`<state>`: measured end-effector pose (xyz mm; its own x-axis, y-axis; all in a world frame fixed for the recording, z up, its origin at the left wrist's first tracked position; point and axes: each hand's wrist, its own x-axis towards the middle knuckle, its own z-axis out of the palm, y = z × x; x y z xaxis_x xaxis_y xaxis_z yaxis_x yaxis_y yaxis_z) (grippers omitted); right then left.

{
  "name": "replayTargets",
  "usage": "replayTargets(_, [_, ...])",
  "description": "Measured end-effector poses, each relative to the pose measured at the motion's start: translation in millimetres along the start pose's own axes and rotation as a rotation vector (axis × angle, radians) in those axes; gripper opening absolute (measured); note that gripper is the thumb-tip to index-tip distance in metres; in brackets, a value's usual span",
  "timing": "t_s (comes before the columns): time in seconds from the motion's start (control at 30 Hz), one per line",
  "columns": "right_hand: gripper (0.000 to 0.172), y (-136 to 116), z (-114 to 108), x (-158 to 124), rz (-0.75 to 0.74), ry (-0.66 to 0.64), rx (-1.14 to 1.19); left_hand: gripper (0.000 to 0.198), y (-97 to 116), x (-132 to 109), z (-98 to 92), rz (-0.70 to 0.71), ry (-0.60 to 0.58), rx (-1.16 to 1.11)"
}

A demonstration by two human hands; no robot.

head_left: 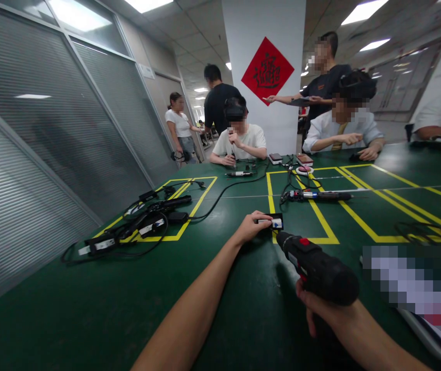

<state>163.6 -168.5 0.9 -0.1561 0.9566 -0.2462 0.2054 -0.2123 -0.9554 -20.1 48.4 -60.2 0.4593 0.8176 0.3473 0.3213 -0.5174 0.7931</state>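
Observation:
My right hand (316, 304) is closed round the grip of a black cordless drill (316, 268) with red buttons. The drill's body hides most of those fingers. Its chuck points forward and left, with the tip close to a small black box (281, 220); whether they touch I cannot tell. White and blue parts (277, 223) show inside the box. At the box's left side, my left hand (251, 228) grips it against the green table, fingers bent over its edge.
Black tools with cables (143, 221) lie on the green table (88, 309) at left, inside yellow tape. A pen-shaped electric screwdriver (321, 196) lies beyond the box. A blurred-out flat object (413, 293) is at right. Two people sit opposite; others stand behind.

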Motion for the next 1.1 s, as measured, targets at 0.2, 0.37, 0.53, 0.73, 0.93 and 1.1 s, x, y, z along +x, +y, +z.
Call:
replayTargets(0.2, [0.025, 2, -1, 0, -0.039, -0.038, 0.059, 0.026, 1, 0, -1.6, -0.016, -0.015, 0.02])
replayTargets(0.37, [0.03, 17, 0, 8, 0.025, -0.038, 0.055, 0.026, 1, 1, -1.3, -0.011, -0.017, 0.029])
replayTargets(0.53, [0.03, 16, 0, 7, -0.023, -0.018, 0.057, 0.026, 0, 1, -0.3, -0.025, -0.014, 0.029])
replayTargets(0.73, [0.027, 4, -1, 0, -0.022, -0.027, 0.026, 0.026, 2, 1, -0.2, -0.03, -0.009, 0.005])
replayTargets(0.93, [0.027, 6, -3, 2, -0.058, -0.043, 0.001, 0.027, 4, 0, -0.1, -0.015, -0.007, -0.015])
replayTargets(1.1, [0.026, 8, -2, 0, -0.091, -0.04, 0.02, 0.027, 4, 1, 1.2, -0.024, 0.001, -0.013])
